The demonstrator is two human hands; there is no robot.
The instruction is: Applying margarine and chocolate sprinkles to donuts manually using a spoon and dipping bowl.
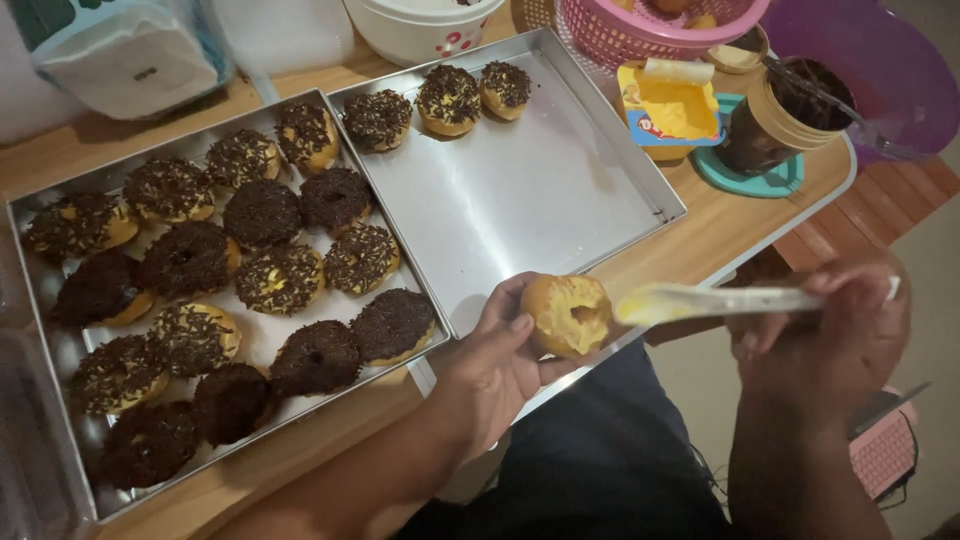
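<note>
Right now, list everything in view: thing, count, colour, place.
plain donut: one, golden with yellow spread, in the left hand
plastic knife: one, white, yellow spread on its blade, in the right hand
topped donuts: about sixteen, dark chocolate sprinkles, in the left tray
left tray: one, silver metal, on the table
right tray: one, silver, three sprinkled donuts at its far end
spread tub: one, yellow, open, beyond the right tray
jar: one, dark contents, on a teal lid
basket: one, pink, top edge
table: one, wooden
left hand: holds the plain donut
right hand: grips the knife
</note>
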